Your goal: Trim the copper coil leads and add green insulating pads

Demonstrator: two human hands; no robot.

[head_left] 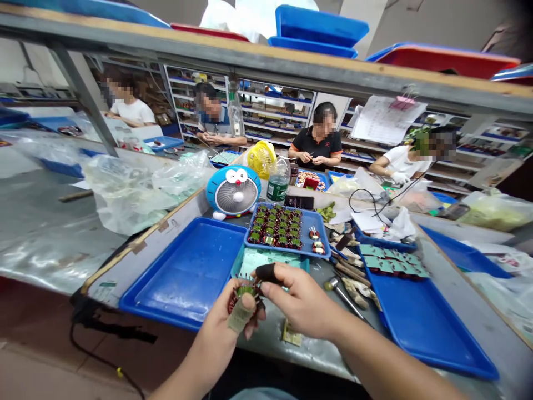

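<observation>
Low in the middle of the head view, my left hand (227, 328) is closed around a wire-wound coil (246, 290) with a green middle, dark red windings and thin pins sticking up. Tape wraps my left thumb. My right hand (297, 294) reaches in from the right, its thumb and forefinger pinched at the coil's pins; a black cover sits on one finger. Whether those fingertips hold a single pin is too small to tell. Just beyond, a blue tray (322, 236) carries rows of similar coils (277, 225), resting over a teal tray with light green boards (270, 261).
A large blue tray (179, 278) lies left, another (445, 328) right with green-topped parts (393, 261). A hammer (345, 294), gloves (358, 289) and pliers lie between. A blue fan (233, 191) and bottle (278, 180) stand behind. Overhead runs a shelf (250, 55); several people sit beyond.
</observation>
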